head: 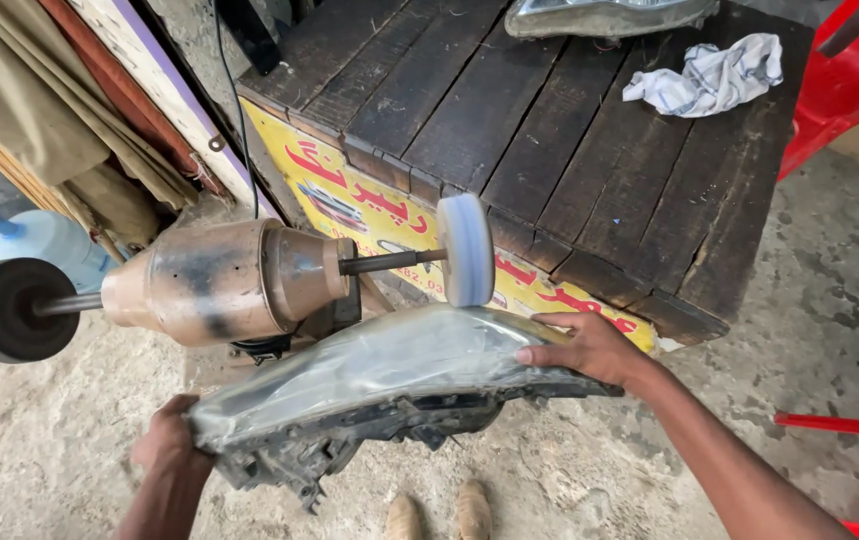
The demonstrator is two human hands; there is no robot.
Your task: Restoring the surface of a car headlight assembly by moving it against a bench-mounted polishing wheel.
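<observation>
two hands (175,445) (590,347), headlight (390,375) edge under buffing wheel (467,250)

At your twelve o'clock stands a dark plank table (570,130) with a crumpled white cloth (710,75) on it. A yellow signboard (370,200) leans under its edge. Red plastic chairs (850,70) sit at two o'clock. Rough, dusty concrete floor (820,300) spreads beneath you in daylight.

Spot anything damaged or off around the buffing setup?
The headlight lens looks hazy and dull, held under the white buffing wheel by the left hand and right hand. The motor housing has dark scorch-like patches. A crumpled rag lies on the worn wooden bench.
</observation>
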